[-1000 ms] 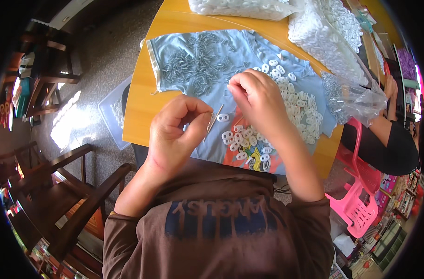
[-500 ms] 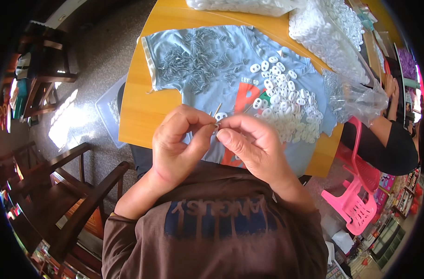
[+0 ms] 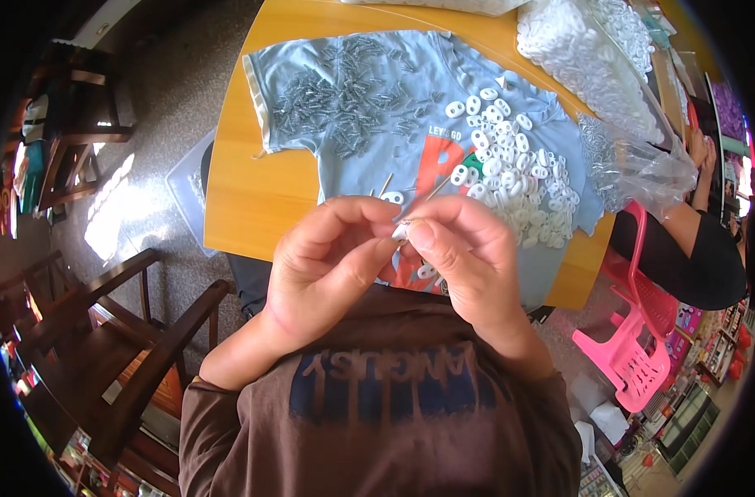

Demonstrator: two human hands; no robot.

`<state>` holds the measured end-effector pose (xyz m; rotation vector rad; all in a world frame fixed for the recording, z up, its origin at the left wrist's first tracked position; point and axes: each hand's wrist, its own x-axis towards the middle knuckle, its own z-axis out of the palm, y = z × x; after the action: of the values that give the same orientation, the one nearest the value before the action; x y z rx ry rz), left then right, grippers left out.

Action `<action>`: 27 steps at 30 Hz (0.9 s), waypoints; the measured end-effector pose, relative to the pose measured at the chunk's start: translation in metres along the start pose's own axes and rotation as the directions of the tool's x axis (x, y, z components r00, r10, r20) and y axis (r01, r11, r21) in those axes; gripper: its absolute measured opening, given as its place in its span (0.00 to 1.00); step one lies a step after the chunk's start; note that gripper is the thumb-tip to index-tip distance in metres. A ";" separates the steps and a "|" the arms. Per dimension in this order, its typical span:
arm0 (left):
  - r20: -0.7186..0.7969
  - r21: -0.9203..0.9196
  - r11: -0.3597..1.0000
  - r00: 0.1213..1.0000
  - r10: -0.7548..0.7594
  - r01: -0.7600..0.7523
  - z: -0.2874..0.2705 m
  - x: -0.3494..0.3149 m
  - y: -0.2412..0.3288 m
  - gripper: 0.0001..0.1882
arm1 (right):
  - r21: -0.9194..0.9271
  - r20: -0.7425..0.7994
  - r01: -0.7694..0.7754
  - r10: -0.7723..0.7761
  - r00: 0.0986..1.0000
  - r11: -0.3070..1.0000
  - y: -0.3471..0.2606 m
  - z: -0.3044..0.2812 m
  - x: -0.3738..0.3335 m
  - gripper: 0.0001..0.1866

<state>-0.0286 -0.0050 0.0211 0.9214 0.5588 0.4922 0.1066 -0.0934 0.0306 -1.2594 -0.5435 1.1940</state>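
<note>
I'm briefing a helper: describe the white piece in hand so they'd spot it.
On the yellow table lies a blue shirt. Over its near side, left hand and right hand nearly meet, the white piece between their fingers. Unlike the loose pieces, it's held.

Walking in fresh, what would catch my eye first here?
Probably the left hand and right hand, meeting mid-picture at a small white piece. A pale blue shirt on the table is strewn with grey parts upper left and two-holed white pieces at right. A pink chair stands lower right.
</note>
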 end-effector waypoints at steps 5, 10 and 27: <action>0.097 0.073 0.991 0.990 0.107 -0.114 -0.006 0.000 -0.002 0.11 | 0.046 -0.003 0.035 -0.035 0.999 0.998 -0.001 0.005 0.000 0.04; 0.052 0.011 1.000 0.998 0.024 -0.025 -0.005 0.000 0.003 0.10 | -0.121 -0.054 0.162 -0.169 0.984 0.979 0.002 0.000 -0.002 0.03; 0.023 -0.165 0.986 0.999 -0.033 0.036 -0.004 -0.003 0.005 0.05 | -0.266 0.025 0.253 -0.256 0.966 0.930 0.001 0.002 -0.005 0.02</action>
<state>-0.0343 -0.0024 0.0244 0.7560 0.5073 0.4900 0.1026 -0.0972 0.0316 -1.3726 -0.8569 0.9164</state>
